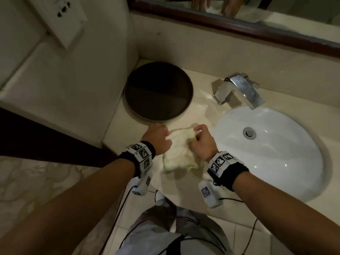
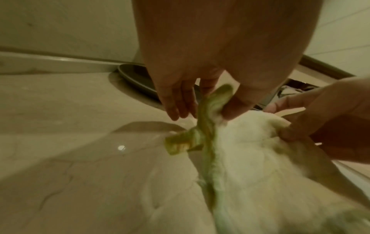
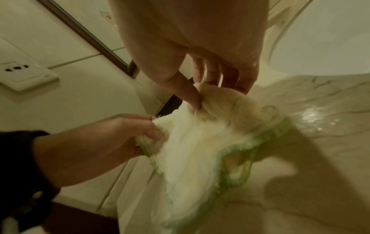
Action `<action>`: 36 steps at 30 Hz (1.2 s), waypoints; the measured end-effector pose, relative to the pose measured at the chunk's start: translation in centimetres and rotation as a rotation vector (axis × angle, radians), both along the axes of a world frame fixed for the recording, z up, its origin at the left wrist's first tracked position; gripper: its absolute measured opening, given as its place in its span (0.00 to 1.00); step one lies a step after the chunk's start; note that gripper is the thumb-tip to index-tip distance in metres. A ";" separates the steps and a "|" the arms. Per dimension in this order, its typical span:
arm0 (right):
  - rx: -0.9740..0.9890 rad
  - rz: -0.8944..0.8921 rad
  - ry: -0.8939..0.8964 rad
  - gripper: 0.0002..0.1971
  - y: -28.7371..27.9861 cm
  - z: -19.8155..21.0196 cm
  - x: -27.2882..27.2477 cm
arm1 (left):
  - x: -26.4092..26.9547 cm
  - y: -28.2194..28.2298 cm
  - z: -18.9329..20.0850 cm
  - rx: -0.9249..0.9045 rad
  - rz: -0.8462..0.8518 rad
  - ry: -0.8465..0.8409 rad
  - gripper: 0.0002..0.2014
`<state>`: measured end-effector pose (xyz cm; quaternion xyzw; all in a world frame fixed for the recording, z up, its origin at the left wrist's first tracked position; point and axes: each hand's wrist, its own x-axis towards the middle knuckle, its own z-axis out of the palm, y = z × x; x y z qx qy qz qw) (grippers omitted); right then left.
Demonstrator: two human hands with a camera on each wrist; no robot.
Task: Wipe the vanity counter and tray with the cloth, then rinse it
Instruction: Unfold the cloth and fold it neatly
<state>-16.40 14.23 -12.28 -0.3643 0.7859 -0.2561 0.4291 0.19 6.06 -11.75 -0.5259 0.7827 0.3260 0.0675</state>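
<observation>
A pale cloth [image 1: 179, 150] with a green hem hangs between both hands above the cream marble counter [image 1: 185, 184], near its front edge. My left hand [image 1: 159, 138] pinches the cloth's [image 2: 246, 152] left top edge between thumb and fingers [image 2: 180, 104]. My right hand [image 1: 200, 142] pinches the right top edge of the cloth [image 3: 200, 142], thumb against fingers [image 3: 202, 72]. A round dark tray [image 1: 158, 91] lies empty on the counter just beyond the hands, against the left wall.
A white oval sink [image 1: 270, 151] is set into the counter to the right, with a chrome faucet [image 1: 239, 89] behind it. A wet sheen lies on the counter [image 3: 312, 117] by the basin. A mirror frame [image 1: 239, 28] runs above. A wall socket [image 1: 64, 17] is at upper left.
</observation>
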 end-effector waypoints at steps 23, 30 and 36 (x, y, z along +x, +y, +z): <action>-0.212 0.207 0.100 0.20 -18.6 2.3 -1.5 | -0.9 -14.9 3.7 -0.124 0.587 0.338 0.31; -0.187 0.772 0.523 0.29 -18.3 -0.2 -0.5 | -0.9 -13.7 -0.1 -0.190 -0.011 -0.089 0.30; -0.056 0.901 0.666 0.32 -17.5 -2.0 -0.4 | -0.7 -13.3 -2.1 -0.164 -0.131 -0.289 0.33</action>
